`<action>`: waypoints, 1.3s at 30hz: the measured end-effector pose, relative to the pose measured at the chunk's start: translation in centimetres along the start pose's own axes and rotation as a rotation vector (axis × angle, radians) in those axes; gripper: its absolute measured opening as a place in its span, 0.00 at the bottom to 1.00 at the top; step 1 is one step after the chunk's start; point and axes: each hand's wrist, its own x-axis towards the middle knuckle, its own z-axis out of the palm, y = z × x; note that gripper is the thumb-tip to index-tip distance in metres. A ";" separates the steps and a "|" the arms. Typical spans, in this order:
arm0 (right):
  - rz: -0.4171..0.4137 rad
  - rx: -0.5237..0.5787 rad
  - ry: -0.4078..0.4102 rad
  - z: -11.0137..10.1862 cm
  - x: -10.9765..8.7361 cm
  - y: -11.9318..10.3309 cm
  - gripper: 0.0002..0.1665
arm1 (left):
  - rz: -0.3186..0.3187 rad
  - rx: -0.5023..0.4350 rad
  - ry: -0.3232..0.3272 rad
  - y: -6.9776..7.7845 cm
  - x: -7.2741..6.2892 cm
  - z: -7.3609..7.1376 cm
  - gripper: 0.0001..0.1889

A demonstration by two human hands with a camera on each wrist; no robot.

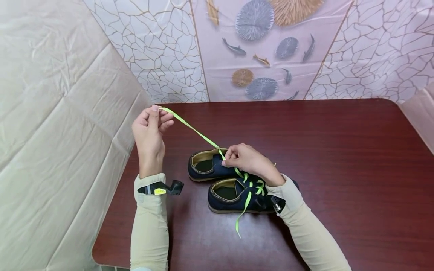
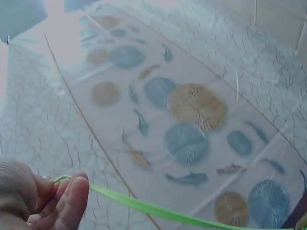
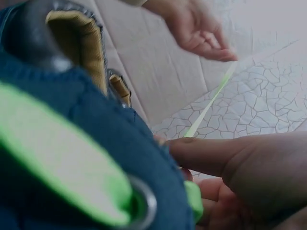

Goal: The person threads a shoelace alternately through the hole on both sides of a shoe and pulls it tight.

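Observation:
Two navy shoes with tan linings and lime-green laces lie side by side, toes pointing right: the far shoe point(image 1: 203, 171) and the near shoe point(image 1: 217, 201). Raised at the far left edge of the table, my left hand point(image 1: 149, 130) pinches the tip of the far shoe's shoelace point(image 1: 191, 128), which runs taut down to the shoe. My right hand point(image 1: 249, 160) is over the far shoe's tongue, thumb and fingers pinched where the lace meets it; the exact grip is partly hidden. In the right wrist view, the near shoe's eyelet point(image 3: 144, 201) looms close to the camera.
The near shoe's loose lace end point(image 1: 239, 224) trails onto the reddish-brown table point(image 1: 339, 169). A pale padded panel point(image 1: 68, 150) borders the left side. Behind the table hangs a patterned cloth point(image 1: 261, 49). Both wrists wear black camera straps.

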 end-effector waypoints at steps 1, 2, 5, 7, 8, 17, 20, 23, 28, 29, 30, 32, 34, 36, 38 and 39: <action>0.002 -0.007 -0.006 0.0 0.0 0.0 0.05 | 0.010 -0.015 0.010 0.3 -0.1 0.1 0.10; 0.005 -0.011 -0.009 0.0 0.0 -0.1 0.05 | 0.018 -0.031 0.019 0.5 -0.3 0.2 0.09; 0.004 -0.027 -0.009 0.0 0.1 -0.1 0.06 | 0.049 -0.052 0.015 1.1 -0.7 0.4 0.09; 0.001 -0.045 -0.009 -0.1 0.0 -0.1 0.07 | 0.064 -0.040 -0.018 1.3 -0.9 0.4 0.09; -0.002 -0.056 -0.007 -0.2 0.0 -0.1 0.08 | 0.066 -0.023 -0.042 1.4 -1.0 0.3 0.09; 0.019 -0.258 -0.018 -1.2 -1.3 0.1 0.18 | 0.008 0.636 -0.311 -0.2 -0.7 -0.6 0.09; 0.071 -0.347 -0.053 -0.9 -1.7 -0.3 0.22 | 0.009 1.015 -0.382 -1.1 -0.8 -0.4 0.10; 0.120 -0.414 -0.076 -0.6 -1.9 -0.8 0.25 | -0.023 1.272 -0.464 -2.2 -0.8 -0.2 0.11; 0.170 -0.494 -0.085 -0.5 -2.6 -1.5 0.29 | -0.112 1.425 -0.649 -3.4 -1.2 0.1 0.11; 0.176 -0.508 -0.087 -0.5 -2.7 -1.6 0.30 | -0.112 1.432 -0.675 -3.4 -1.4 0.3 0.11; 0.171 -0.528 -0.081 -0.5 -2.9 -1.7 0.31 | -0.106 1.432 -0.700 -3.4 -1.5 0.4 0.11; 0.149 -0.541 -0.064 -0.7 -3.0 -1.6 0.29 | -0.089 1.421 -0.756 -3.3 -1.9 0.9 0.09; 0.114 -0.535 -0.056 -1.1 -3.0 -1.4 0.26 | -0.085 1.395 -0.844 -3.1 -2.3 1.4 0.07; 0.070 -0.516 -0.060 -1.8 -2.9 -1.1 0.22 | -0.085 1.355 -0.961 -3.2 -2.5 2.0 0.05; 0.031 -0.462 -0.097 -2.5 -3.0 -0.8 0.18 | -0.088 1.324 -1.073 -3.5 -2.7 2.4 0.04; 0.018 -0.436 -0.121 -3.0 -3.1 -0.8 0.16 | -0.083 1.311 -1.116 -3.8 -2.7 2.5 0.06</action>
